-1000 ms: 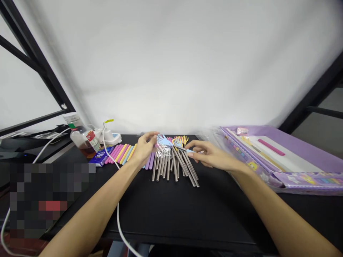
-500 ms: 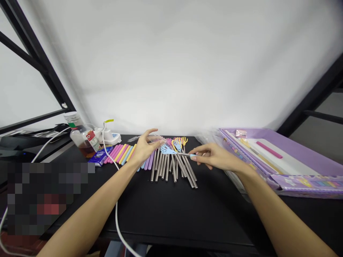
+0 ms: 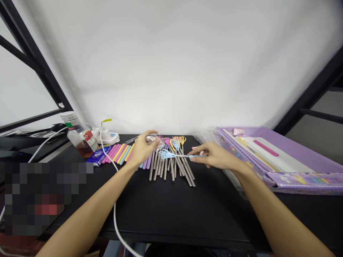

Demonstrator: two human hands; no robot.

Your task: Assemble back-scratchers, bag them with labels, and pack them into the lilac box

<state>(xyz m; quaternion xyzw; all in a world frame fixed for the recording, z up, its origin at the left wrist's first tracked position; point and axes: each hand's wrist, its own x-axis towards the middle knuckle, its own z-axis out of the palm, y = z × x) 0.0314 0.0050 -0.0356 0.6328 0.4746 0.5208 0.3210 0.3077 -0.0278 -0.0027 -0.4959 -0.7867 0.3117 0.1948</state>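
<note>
Right hand (image 3: 215, 157) seemingly pinches a blue backscratcher (image 3: 167, 154).

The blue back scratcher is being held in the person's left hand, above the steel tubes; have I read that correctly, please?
Not quite: the head view shows the blue back scratcher in the right hand, not the left. It is above the steel tubes, as you said.

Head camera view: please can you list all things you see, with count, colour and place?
Back scratchers: many, steel shafts, coloured hand-shaped tips, table centre.
Handle sleeves: many, pink, yellow, blue, purple, left of them.
Bottle: one, brown liquid, far left.
Power adapter: one, white, beside bottle.
Packet: one, blue, before bottle.
Cable: one, white, across table.
Tray: one, purple, right.
Table: one, black, underneath.
Left hand: one, holding clear plastic wrap.
Right hand: one, pinching blue-handled back scratcher.
</note>
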